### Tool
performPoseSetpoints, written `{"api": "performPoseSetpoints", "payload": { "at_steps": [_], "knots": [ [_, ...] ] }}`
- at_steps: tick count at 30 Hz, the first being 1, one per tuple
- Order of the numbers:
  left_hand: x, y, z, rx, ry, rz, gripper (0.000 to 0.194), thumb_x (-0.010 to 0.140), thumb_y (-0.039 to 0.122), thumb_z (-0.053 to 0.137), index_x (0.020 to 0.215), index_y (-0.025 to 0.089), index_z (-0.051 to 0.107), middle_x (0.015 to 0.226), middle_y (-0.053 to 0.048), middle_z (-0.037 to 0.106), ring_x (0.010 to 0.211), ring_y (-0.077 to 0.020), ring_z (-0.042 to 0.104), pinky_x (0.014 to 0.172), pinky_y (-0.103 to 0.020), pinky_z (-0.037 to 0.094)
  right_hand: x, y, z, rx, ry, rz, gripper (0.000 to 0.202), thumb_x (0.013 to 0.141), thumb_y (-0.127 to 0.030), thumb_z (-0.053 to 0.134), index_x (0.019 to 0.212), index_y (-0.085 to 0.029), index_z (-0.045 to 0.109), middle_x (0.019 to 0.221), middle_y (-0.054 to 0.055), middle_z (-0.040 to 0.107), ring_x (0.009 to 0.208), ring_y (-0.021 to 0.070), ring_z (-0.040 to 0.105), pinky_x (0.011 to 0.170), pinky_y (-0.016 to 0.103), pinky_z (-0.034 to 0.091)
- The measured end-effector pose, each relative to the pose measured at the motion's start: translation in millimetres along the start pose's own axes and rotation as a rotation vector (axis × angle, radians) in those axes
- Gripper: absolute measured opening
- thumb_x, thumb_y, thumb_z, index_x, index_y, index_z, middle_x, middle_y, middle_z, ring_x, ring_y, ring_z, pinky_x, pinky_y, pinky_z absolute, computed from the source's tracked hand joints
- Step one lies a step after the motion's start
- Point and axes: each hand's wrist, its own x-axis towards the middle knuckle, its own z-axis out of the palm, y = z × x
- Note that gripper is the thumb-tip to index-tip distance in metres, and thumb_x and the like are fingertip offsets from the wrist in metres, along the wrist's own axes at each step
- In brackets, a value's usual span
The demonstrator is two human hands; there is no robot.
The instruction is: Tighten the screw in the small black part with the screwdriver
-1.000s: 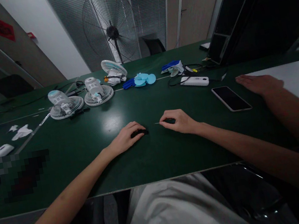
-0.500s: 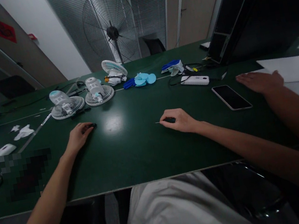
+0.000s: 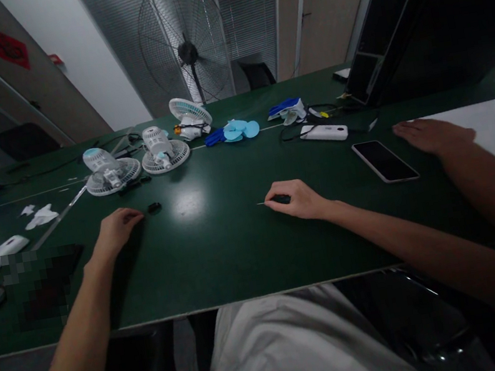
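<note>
Inside the tabletop's (image 3: 204,268) front edge, right hand (image 3: 299,201) pinches a screwdriver (image 3: 283,199); left hand (image 3: 116,230), closure unclear, beside small black part (image 3: 154,208).

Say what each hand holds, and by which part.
The right hand holds a thin-tipped tool by its dark handle. The left hand shows nothing held; a small black part lies near it.

On the table (image 3: 222,259), a part (image 3: 154,208) lies before the desk fans (image 3: 161,152); the phone (image 3: 384,160) lies well to their right.

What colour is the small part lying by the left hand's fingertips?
Black; the small part shows in the head view.
</note>
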Motion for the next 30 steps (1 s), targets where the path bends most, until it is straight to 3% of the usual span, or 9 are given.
{"api": "performPoseSetpoints", "payload": {
  "at_steps": [5, 9, 13, 18, 26, 30],
  "knots": [
    [0.5, 10.3, 0.4, 0.034, 0.015, -0.041, 0.034, 0.089, 0.051, 0.065, 0.094, 0.017, 0.07, 0.1, -0.008, 0.072, 0.09, -0.0248, 0.066, 0.081, -0.033, 0.053, -0.3, -0.1, 0.7, -0.008, 0.004, -0.016, 0.015, 0.099, -0.031, 0.066, 0.104, -0.02, 0.075, 0.101, 0.005, 0.074, 0.088, 0.0186, 0.069, 0.078, 0.032, 0.053],
    [-1.9, 20.4, 4.2, -0.021, 0.082, -0.04, 0.03, 0.092, 0.042, 0.057, 0.108, 0.018, 0.064, 0.102, -0.011, 0.073, 0.094, -0.0282, 0.069, 0.084, -0.038, 0.054, 0.5, 0.5, 1.7, -0.02, 0.009, -0.021, 0.014, 0.099, -0.03, 0.067, 0.102, -0.02, 0.075, 0.099, 0.004, 0.074, 0.087, 0.0184, 0.069, 0.078, 0.032, 0.052],
    [-6.9, 44.9, 7.1, -0.13, 0.183, -0.028, 0.029, 0.092, 0.044, 0.058, 0.107, 0.02, 0.065, 0.102, -0.01, 0.075, 0.096, -0.0277, 0.071, 0.088, -0.039, 0.055, 0.6, 0.5, 1.7, -0.016, 0.01, -0.032, 0.015, 0.099, -0.031, 0.066, 0.104, -0.02, 0.075, 0.1, 0.005, 0.075, 0.087, 0.0185, 0.069, 0.077, 0.032, 0.052],
    [-9.5, 69.6, 12.3, -0.232, 0.199, 0.009, 0.027, 0.089, 0.045, 0.064, 0.103, 0.023, 0.07, 0.107, -0.006, 0.077, 0.097, -0.0259, 0.071, 0.092, -0.037, 0.056, 0.8, -1.1, 0.7, -0.017, 0.003, -0.027, 0.016, 0.099, -0.031, 0.066, 0.105, -0.02, 0.075, 0.1, 0.005, 0.074, 0.086, 0.0187, 0.069, 0.076, 0.032, 0.052],
    [-5.1, 68.7, 18.7, -0.151, 0.143, 0.038, 0.027, 0.089, 0.042, 0.065, 0.109, 0.025, 0.071, 0.115, -0.006, 0.077, 0.104, -0.0279, 0.07, 0.094, -0.038, 0.055, 0.7, 0.5, 0.8, -0.012, -0.008, -0.032, 0.016, 0.099, -0.032, 0.066, 0.105, -0.02, 0.076, 0.101, 0.006, 0.075, 0.086, 0.019, 0.069, 0.077, 0.032, 0.053],
    [-4.1, 67.8, 17.9, -0.131, 0.177, 0.036, 0.027, 0.089, 0.04, 0.064, 0.11, 0.025, 0.072, 0.114, -0.006, 0.077, 0.1, -0.0266, 0.071, 0.093, -0.037, 0.055, 0.7, -0.9, 0.5, -0.022, -0.011, -0.031, 0.017, 0.1, -0.032, 0.065, 0.105, -0.02, 0.076, 0.1, 0.006, 0.075, 0.086, 0.0188, 0.069, 0.076, 0.032, 0.052]
  ]
}}
